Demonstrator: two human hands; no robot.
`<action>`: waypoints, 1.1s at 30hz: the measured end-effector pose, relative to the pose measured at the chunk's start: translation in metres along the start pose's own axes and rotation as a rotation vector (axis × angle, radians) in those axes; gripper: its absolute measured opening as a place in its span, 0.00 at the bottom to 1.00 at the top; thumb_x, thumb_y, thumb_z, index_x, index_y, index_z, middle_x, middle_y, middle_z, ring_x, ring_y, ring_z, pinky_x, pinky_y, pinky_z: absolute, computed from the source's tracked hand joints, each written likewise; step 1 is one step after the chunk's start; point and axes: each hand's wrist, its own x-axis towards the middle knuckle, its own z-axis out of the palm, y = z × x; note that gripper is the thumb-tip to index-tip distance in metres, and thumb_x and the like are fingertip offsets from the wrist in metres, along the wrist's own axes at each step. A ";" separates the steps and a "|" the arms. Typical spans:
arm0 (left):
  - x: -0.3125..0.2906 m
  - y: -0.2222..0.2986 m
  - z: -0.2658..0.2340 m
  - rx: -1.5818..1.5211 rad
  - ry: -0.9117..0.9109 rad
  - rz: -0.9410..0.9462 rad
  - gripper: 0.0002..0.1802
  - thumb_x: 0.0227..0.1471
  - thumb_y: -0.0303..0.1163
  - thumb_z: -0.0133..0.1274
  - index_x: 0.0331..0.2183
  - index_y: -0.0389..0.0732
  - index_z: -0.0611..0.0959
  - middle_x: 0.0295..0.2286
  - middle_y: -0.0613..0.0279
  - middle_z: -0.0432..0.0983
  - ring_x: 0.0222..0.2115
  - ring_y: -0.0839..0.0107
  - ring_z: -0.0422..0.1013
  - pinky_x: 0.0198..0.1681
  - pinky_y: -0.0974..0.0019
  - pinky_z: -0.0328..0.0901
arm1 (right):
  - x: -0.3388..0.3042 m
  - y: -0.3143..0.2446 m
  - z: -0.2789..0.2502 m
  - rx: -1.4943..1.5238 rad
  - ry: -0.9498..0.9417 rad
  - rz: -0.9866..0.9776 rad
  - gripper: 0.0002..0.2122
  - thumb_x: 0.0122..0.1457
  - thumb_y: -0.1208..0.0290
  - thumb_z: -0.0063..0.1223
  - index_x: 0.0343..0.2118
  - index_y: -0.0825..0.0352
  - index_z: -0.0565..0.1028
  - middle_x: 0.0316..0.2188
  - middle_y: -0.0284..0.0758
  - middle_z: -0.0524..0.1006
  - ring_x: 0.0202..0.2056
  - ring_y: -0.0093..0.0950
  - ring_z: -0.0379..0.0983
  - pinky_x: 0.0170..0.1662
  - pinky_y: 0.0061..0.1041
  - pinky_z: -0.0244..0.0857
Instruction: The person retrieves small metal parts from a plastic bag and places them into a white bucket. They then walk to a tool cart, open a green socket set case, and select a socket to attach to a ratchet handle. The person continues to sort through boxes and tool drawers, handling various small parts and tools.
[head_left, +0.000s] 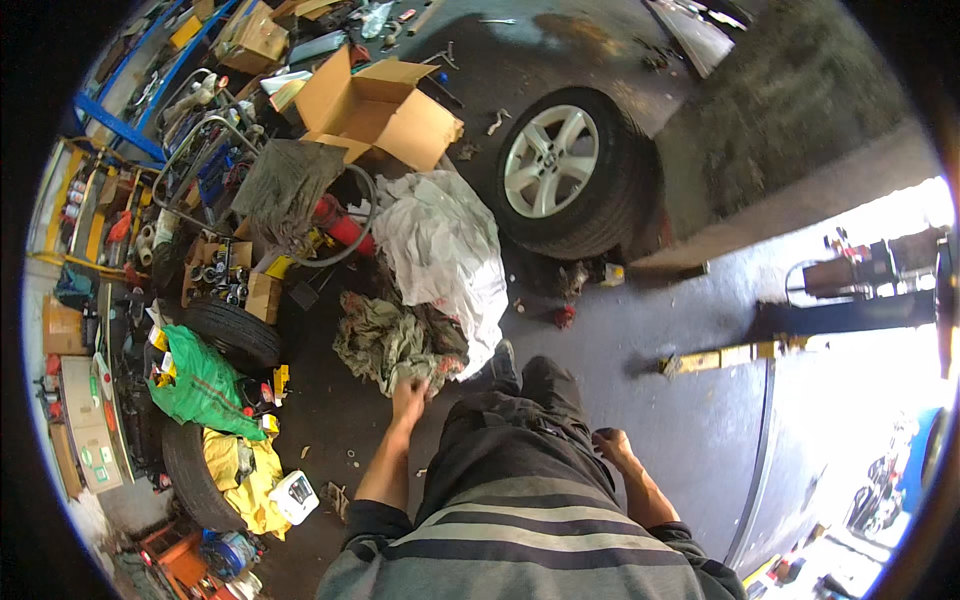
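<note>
My left hand (408, 393) is closed on the lower edge of a crumpled, dirty grey-green sack (385, 338). Against this sack lies a large white plastic sheet or bag (445, 250), creased and bunched up. My right hand (612, 443) hangs beside my right thigh with its fingers curled; whether anything is inside them is hidden. Ahead of me an open cardboard box (378, 112) stands beyond the white plastic, its flaps spread. To its right a car wheel with a silver spoked rim (548, 160) leans against a grey block.
On the left are a green sack (200, 382), tyres (232, 333), a yellow bag (245, 480), a white jug (295, 497) and cluttered shelves. A yellow-ended lift arm (725, 356) reaches in from the right. Small parts, including a red one (565, 316), lie on the dark floor.
</note>
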 end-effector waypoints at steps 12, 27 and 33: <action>0.257 0.183 -0.004 0.264 -0.015 -0.257 0.23 0.59 0.41 0.52 0.45 0.27 0.76 0.38 0.34 0.77 0.39 0.42 0.74 0.43 0.47 0.66 | 0.293 -0.294 -0.058 -0.003 -0.064 0.028 0.12 0.61 0.65 0.58 0.41 0.69 0.80 0.30 0.36 0.82 0.27 0.28 0.79 0.28 0.29 0.70; 0.327 0.212 -0.041 -0.231 0.754 -0.349 0.25 0.57 0.43 0.57 0.42 0.27 0.80 0.29 0.49 0.79 0.29 0.59 0.72 0.34 0.56 0.66 | 0.542 -0.690 -0.084 -0.560 -0.141 -0.399 0.19 0.55 0.57 0.58 0.40 0.70 0.82 0.35 0.48 0.83 0.40 0.45 0.80 0.44 0.41 0.72; 0.462 0.346 -0.100 -0.495 0.771 -0.332 0.15 0.61 0.38 0.55 0.38 0.34 0.80 0.22 0.70 0.69 0.21 0.80 0.61 0.25 0.71 0.58 | 0.595 -0.789 0.027 -0.356 -0.227 -0.181 0.16 0.61 0.60 0.58 0.38 0.71 0.79 0.27 0.35 0.80 0.26 0.27 0.77 0.29 0.27 0.72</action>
